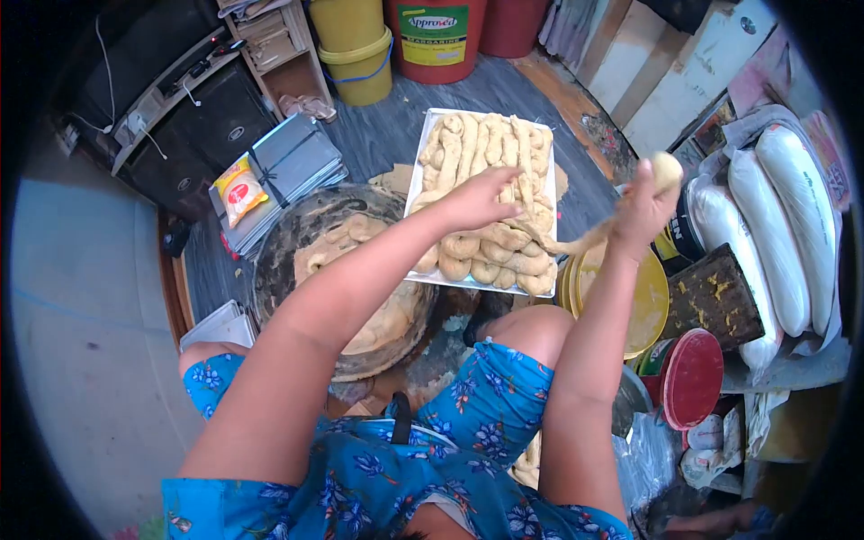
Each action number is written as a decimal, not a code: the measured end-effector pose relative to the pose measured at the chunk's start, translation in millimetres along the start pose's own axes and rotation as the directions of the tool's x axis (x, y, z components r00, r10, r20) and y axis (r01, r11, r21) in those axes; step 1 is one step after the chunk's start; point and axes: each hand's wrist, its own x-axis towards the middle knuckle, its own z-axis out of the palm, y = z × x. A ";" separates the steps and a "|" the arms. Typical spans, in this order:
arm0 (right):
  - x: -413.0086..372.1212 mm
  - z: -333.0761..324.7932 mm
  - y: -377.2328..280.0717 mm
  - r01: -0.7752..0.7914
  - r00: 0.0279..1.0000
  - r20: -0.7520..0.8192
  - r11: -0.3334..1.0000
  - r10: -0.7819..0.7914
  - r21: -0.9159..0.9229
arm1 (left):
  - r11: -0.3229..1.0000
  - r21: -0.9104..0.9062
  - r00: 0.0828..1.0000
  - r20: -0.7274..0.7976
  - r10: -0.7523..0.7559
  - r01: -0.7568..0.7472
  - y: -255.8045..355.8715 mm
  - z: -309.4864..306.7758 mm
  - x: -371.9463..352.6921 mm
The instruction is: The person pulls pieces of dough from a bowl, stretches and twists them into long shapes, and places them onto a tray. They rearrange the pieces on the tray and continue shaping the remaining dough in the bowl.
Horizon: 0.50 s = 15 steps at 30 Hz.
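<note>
My right hand (641, 216) is raised right of the tray, closed around soft dough, with a pale lump (666, 171) bulging out above the fingers. From that hand a stretched strand of dough (583, 241) runs left and down toward the tray. My left hand (486, 198) is over the tray, thumb and fingers apart, close to the strand's far end; whether it touches the dough I cannot make out. Rows of long, twisted dough pieces (477, 144) cover the metal tray (417, 184). A large round basin (279, 238) beside my left forearm contains more dough (360, 337).
Yellow tubs (360, 67) and a red margarine bucket (436, 40) stand at the back. Yellow lids (639, 306), a dark board (715, 297) and a red-lidded tub (695, 378) crowd the right, near filled plastic bags (769, 238). A yellow packet (239, 189) lies on stacked trays (301, 162).
</note>
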 end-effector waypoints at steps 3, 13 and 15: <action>-27.9 25.0 -31.5 -0.055 0.894 0.447 0.997 0.026 0.052 | 0.974 -0.225 1.000 0.005 0.018 -0.017 35.6 4.4 14.7; -17.2 34.5 39.0 0.111 0.743 0.653 0.936 0.145 -0.333 | 0.966 -0.143 0.965 -0.121 -0.232 0.215 -43.6 -73.7 11.5; -22.4 39.4 60.6 0.100 0.664 0.707 0.909 0.242 -0.406 | 0.929 0.045 0.929 -0.067 -0.364 0.368 -70.7 -74.8 -4.5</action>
